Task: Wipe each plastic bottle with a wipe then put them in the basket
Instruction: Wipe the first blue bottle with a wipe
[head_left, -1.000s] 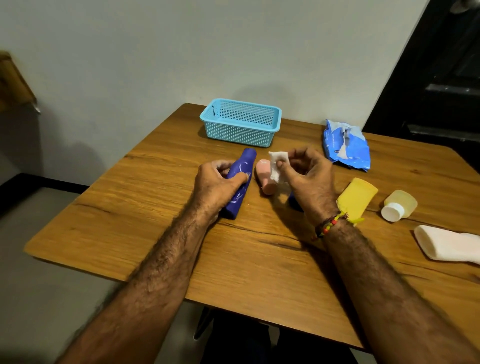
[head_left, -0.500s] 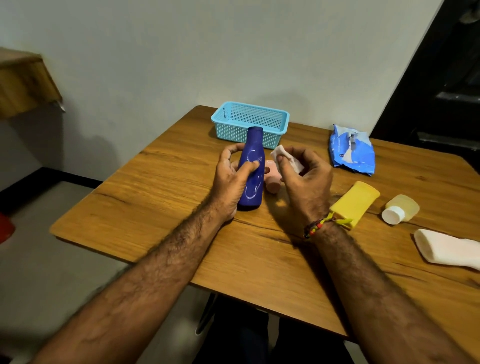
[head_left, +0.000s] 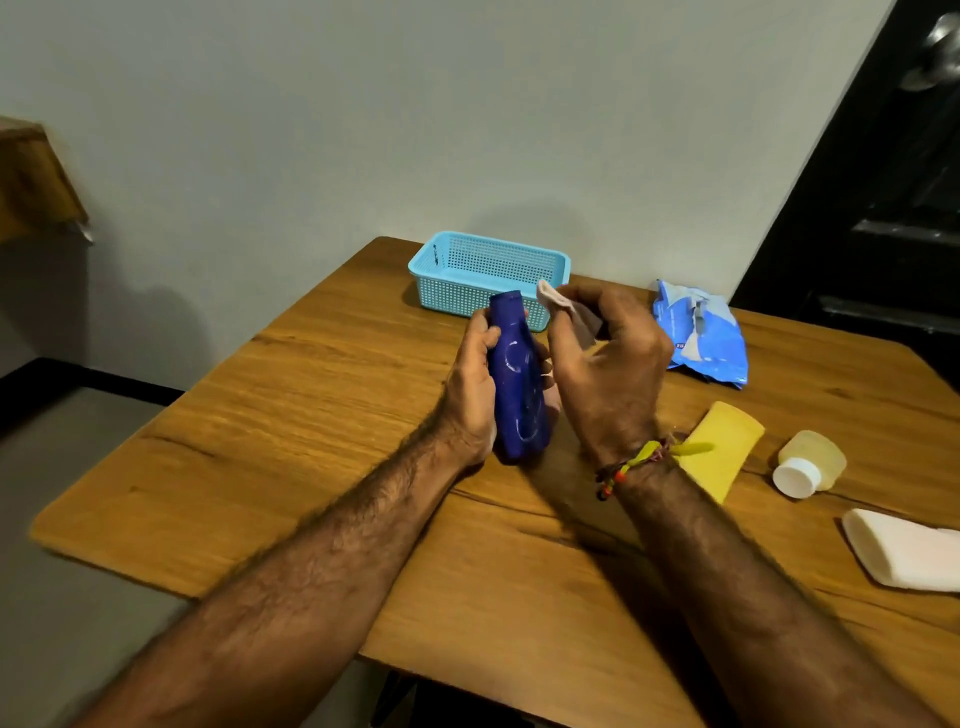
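Note:
My left hand (head_left: 470, 384) grips a dark blue plastic bottle (head_left: 517, 384), held upright above the wooden table (head_left: 322, 447). Just to its right, my right hand (head_left: 608, 364) pinches a small white wipe (head_left: 558, 301) near the bottle's top. A light blue mesh basket (head_left: 488, 278) stands behind both hands at the table's far edge, with nothing visible in it. A yellow bottle (head_left: 727, 447), a pale yellow bottle with a white cap (head_left: 810, 462) and a white bottle (head_left: 904, 551) lie on the table to the right. The pink bottle is hidden behind my hands.
A blue pack of wipes (head_left: 701, 332) lies at the back right of the table. A grey wall rises behind the basket. A dark door (head_left: 883, 208) is at the right, and a wooden shelf corner (head_left: 36, 182) at the far left.
My left hand has lifted the blue bottle off the table and turned it upright. My right hand has raised the wipe toward the bottle's top, covering the pink bottle.

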